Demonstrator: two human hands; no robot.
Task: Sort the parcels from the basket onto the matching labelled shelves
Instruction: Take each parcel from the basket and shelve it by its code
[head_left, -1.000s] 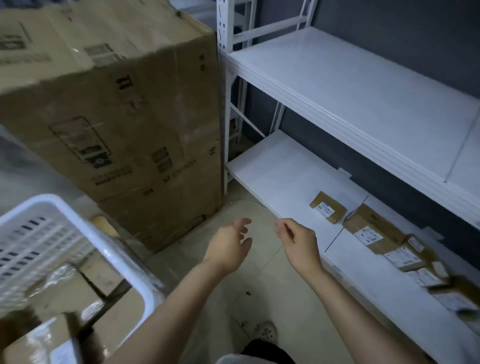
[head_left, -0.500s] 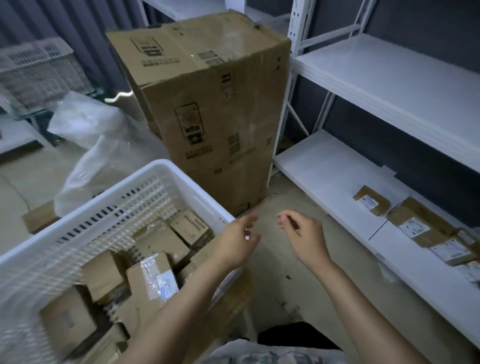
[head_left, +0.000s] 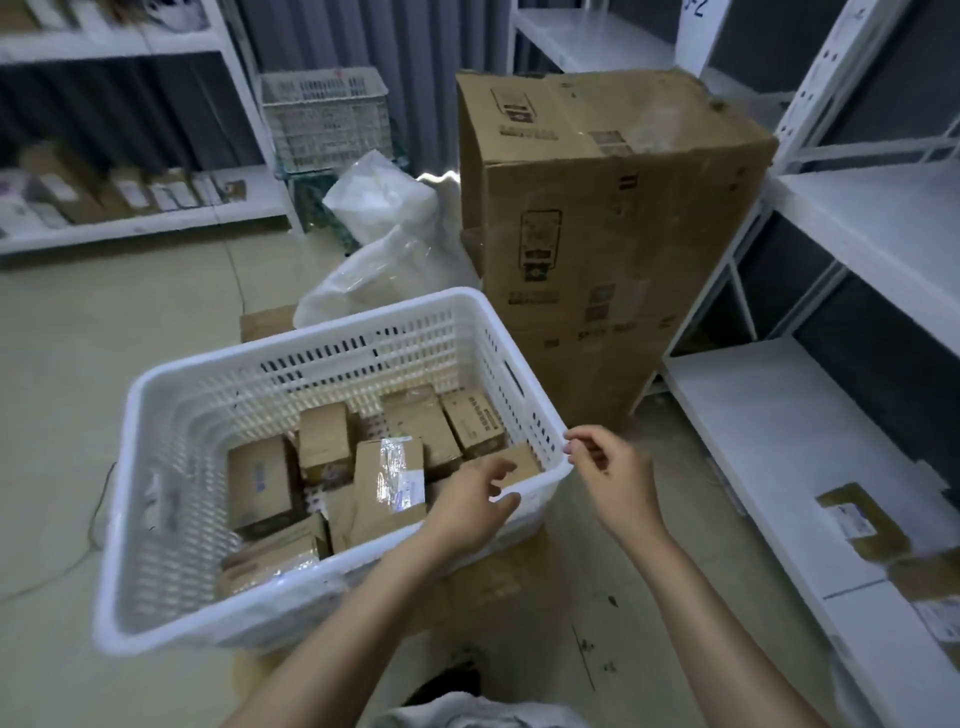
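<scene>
Head view, looking down into the white basket (head_left: 171, 374), which sits on the floor in front of the person. Inside lie a good number of small brown parcels (head_left: 389, 483), jumbled flat and on edge, some with tape and printed labels up. None is in hand.

Left hand (head_left: 470, 512) reaches over the near right corner of the basket, fingers spread and slightly curled, empty, palm down above the parcels. Likely placed there to pick the next one; the taped parcel just beside it looks the nearest candidate.

Right hand (head_left: 610, 475) is outside the basket at that same corner, fingertips (head_left: 571, 447) at or touching the rim, loosely open, nothing gripped. Probably steadying the basket while the other hand digs; cannot tell whether it truly presses on the rim.

White shelf unit (head_left: 769, 415) on the right, low shelf within arm's reach of the basket. Labelled parcels (head_left: 857, 519) are already laid there label-up, presumably so the address can be checked against the shelf tag. Shelf tags themselves too small to read.

Large cardboard carton (head_left: 597, 208) stands upright behind the basket, against the shelf post; clear plastic bags (head_left: 384, 244) are heaped to its left. More shelving with parcels far left, blurred.

Judgement: a fair share of the sorting remains, as the basket still holds many
</scene>
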